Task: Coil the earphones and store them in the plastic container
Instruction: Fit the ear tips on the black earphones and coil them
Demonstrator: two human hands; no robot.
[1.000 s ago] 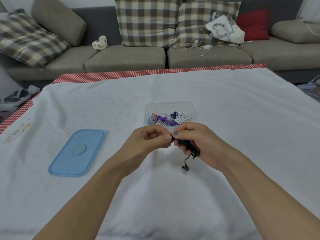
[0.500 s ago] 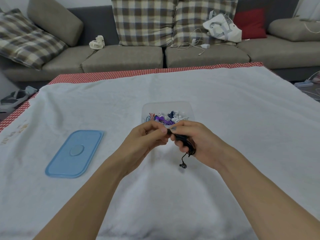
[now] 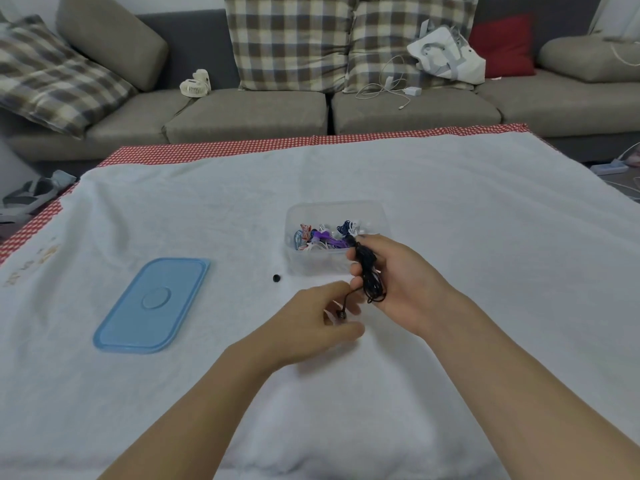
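My right hand [image 3: 398,282] grips a coiled bundle of black earphones [image 3: 370,277] just in front of the clear plastic container [image 3: 374,213]. The container holds several coiled earphones in purple, blue, white and red. One black earbud [image 3: 343,315] dangles from the coil on a short cord. My left hand [image 3: 318,327] is below and left of the coil, blurred, with its fingers apart around the dangling earbud. Whether it touches the earbud is unclear. A small black piece [image 3: 276,278] lies on the cloth left of the container.
The container's blue lid [image 3: 152,304] lies flat on the white cloth [image 3: 485,254] to the left. A red checked edge [image 3: 242,147] borders the table's far side. Behind it stands a grey sofa [image 3: 415,112] with plaid cushions, a small fan, cables and a white bag.
My hands have come apart: the left dropped down and back from the coil, the right kept the bundle and turned it upright. A small black piece now lies on the cloth.
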